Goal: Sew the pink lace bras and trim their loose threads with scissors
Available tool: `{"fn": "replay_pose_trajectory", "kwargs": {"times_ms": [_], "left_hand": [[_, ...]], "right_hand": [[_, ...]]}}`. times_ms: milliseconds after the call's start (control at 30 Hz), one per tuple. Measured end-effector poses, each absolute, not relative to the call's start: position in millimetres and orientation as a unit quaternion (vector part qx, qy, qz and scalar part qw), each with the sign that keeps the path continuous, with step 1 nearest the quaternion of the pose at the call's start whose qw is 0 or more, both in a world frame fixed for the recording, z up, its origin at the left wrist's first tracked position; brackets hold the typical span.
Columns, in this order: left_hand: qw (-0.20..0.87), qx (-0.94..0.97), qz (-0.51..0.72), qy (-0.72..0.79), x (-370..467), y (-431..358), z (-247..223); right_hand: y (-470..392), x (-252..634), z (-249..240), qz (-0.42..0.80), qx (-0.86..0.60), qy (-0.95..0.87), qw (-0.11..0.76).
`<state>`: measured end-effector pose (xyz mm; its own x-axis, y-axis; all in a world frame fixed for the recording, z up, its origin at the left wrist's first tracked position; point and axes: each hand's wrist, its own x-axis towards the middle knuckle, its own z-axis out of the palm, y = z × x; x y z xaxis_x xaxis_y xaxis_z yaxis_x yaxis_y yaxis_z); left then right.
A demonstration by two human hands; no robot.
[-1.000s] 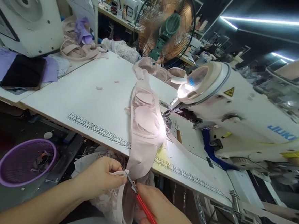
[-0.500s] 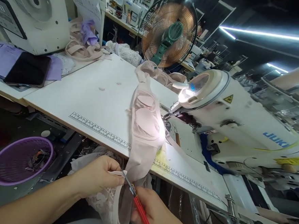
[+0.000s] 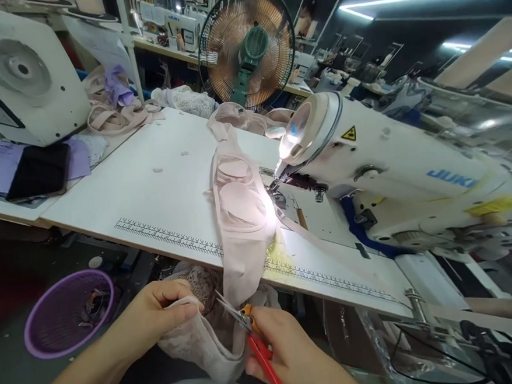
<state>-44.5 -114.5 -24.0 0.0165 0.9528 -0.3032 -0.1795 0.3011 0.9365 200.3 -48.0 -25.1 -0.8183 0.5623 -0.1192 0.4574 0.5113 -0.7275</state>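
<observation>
My left hand [image 3: 170,309] pinches the pale edge of a lace bra [image 3: 205,342] that hangs over my lap in front of the table. In my right hand [image 3: 288,342] are red-handled scissors [image 3: 260,349], their slim blades slightly apart and pointing up and left, a short way from the pinched edge. A yellow-orange part shows near the scissors' pivot. On the table lies a second beige bra [image 3: 242,207], stretched lengthwise beside the sewing machine needle, with its lower end draped over the front edge.
A sewing machine [image 3: 394,165] with a lit lamp stands at the right. Another machine [image 3: 24,73], a black phone [image 3: 39,171] and purple paper are at the left. A fan [image 3: 250,46] stands behind the table [image 3: 163,192]. A purple basket [image 3: 71,313] with scraps sits below.
The scissors have come away from the fabric edge in my left hand, and their blades are now parted. The bra edge hangs in a wider loop. The view has tilted and shifted.
</observation>
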Motion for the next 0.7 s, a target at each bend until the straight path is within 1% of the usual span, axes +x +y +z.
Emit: {"fn": "replay_pose_trajectory", "kwargs": {"times_ms": [67, 300, 367, 567, 633, 700], "left_hand": [[0.607, 0.377, 0.479, 0.51, -48, -117, -24], [0.625, 0.356, 0.461, 0.52, -50, -122, -25], [0.619, 0.328, 0.478, 0.531, -49, -122, -25], [0.537, 0.27, 0.544, 0.586, -49, -122, -16], [0.522, 0.263, 0.552, 0.595, -50, -124, -14], [0.503, 0.264, 0.553, 0.609, -52, -128, -12]], "right_hand": [[-46, 201, -25, 0.371, -0.288, -0.88, 0.075], [-37, 201, -19, 0.319, -0.277, -0.903, 0.082], [-43, 200, -20, 0.306, -0.28, -0.903, 0.114], [-70, 193, -38, 0.24, -0.277, -0.894, 0.258], [-74, 188, -47, 0.227, -0.288, -0.888, 0.278], [-76, 181, -56, 0.216, -0.289, -0.889, 0.281]]}}
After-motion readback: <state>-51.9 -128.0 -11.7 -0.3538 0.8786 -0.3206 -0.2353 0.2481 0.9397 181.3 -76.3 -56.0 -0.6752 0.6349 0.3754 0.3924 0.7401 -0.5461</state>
